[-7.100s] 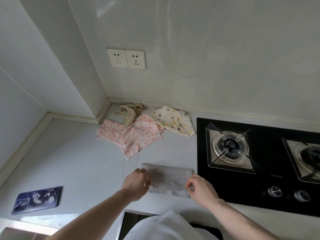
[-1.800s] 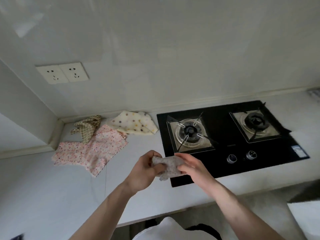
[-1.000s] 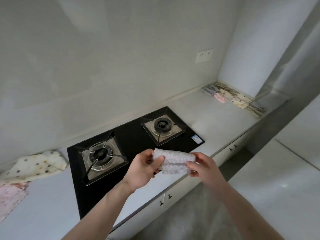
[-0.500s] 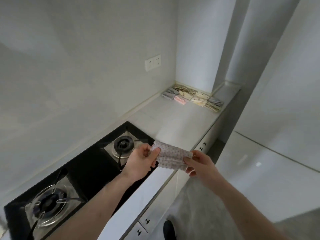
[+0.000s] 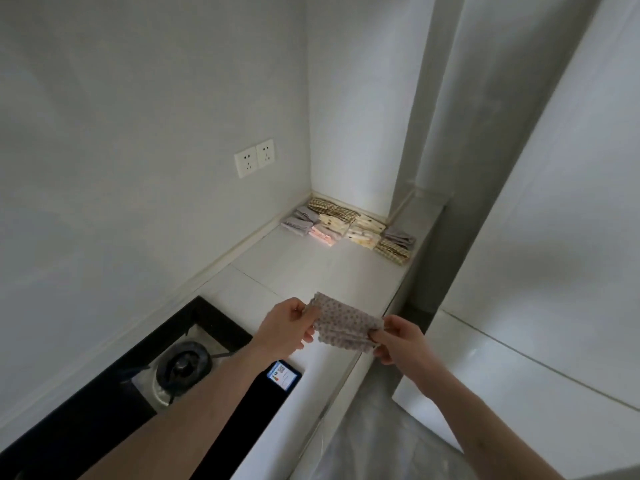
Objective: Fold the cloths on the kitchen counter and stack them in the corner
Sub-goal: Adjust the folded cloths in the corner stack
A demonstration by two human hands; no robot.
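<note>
A folded grey dotted cloth (image 5: 343, 323) hangs in the air above the counter's front edge. My left hand (image 5: 287, 325) pinches its left end and my right hand (image 5: 398, 341) pinches its right end. Far ahead, in the counter's corner against the wall, lie several folded cloths (image 5: 349, 226) in rows: grey, checked, pink and cream ones.
The white counter (image 5: 311, 268) runs from the black gas hob (image 5: 145, 372) at lower left to the far corner. A double socket (image 5: 254, 158) sits on the left wall. A white wall panel and the floor lie to the right of the counter.
The view has swung right from the hob and loose cloths to the far corner. Both hands carry the folded grey cloth, which has come nearer to the stacked cloths.
</note>
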